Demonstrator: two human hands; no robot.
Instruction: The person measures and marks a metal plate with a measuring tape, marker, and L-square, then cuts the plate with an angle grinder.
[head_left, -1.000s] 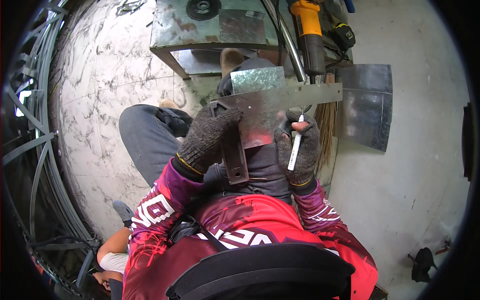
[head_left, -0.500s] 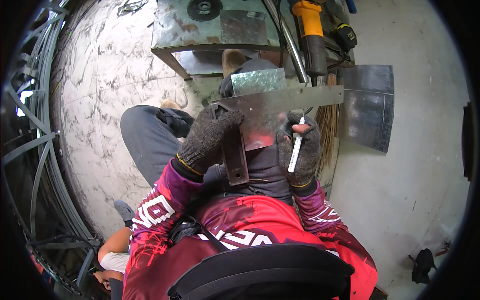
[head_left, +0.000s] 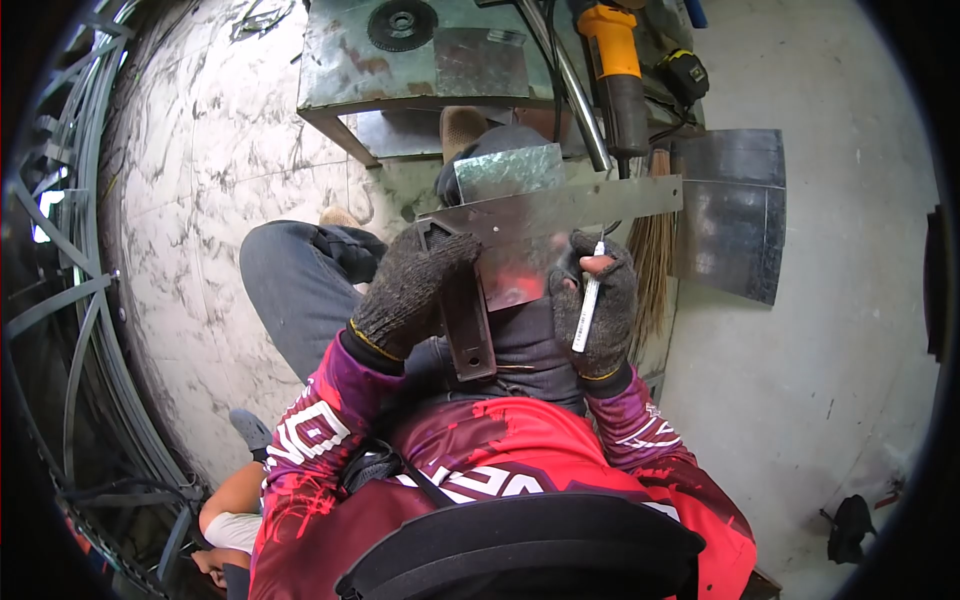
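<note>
My left hand (head_left: 415, 285), in a dark grey knitted glove, is closed round the corner and handle of a metal try square (head_left: 580, 207). The square's long blade lies across a shiny sheet metal piece (head_left: 511, 172) above my lap, and its handle points down toward me. In my gloved right hand (head_left: 603, 300) is a white marker (head_left: 588, 312), held between thumb and fingers, with its tip up near the blade's lower edge. The right fingertips are close to the sheet's right side.
A metal table (head_left: 340, 75) at the top bears a toothed disc (head_left: 402, 25), a flat plate (head_left: 480, 62) and an orange grinder (head_left: 612, 50). A tape measure (head_left: 684, 75), broom (head_left: 652, 245) and bent sheet (head_left: 735, 215) are right. Another person's leg (head_left: 235, 492) shows lower left.
The square and sheet have shifted slightly left, and the blade tilts a little more. Both hands have moved slightly left, still holding the same things.
</note>
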